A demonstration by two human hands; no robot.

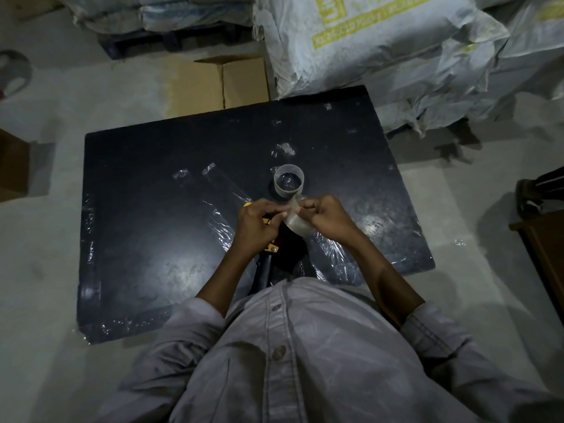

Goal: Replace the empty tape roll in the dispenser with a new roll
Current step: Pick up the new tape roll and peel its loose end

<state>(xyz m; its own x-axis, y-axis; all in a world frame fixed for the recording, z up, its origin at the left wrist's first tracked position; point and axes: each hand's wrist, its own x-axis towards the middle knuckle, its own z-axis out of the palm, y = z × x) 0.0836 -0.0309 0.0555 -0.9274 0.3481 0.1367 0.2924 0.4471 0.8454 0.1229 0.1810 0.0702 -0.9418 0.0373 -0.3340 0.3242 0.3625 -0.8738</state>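
The fingertips (308,206) of both hands are being curled inward and brought close together over the top edge of the roll (298,222), which is being pinched between them. Whether a loose tape end is being picked at cannot be told, as the film is clear and the light is dim. The roll's right side is being gripped by the right hand (328,218) and its left side by the left hand (256,224). The roll is being held just above the dispenser (270,221), whose yellow body is being partly hidden under the left hand. Its dark handle is being pointed back toward the person's shirt.

Just beyond the fingers, a translucent core (288,181) is being left standing on end on the table (152,193); it is being taken for the spent one. Whether a strip joins it to the roll cannot be made out.

The roll is being judged light and fairly stiff round its ring, with a glossy, slippery outer face and a tacky free end. It is probably best held by its flat side edges or through its hole, with skin being kept off the adhesive.

Crumpled clear film (219,221) is being left lying on the table beside the dispenser, and sacks (381,47) and a box (219,80) are being stored beyond it.
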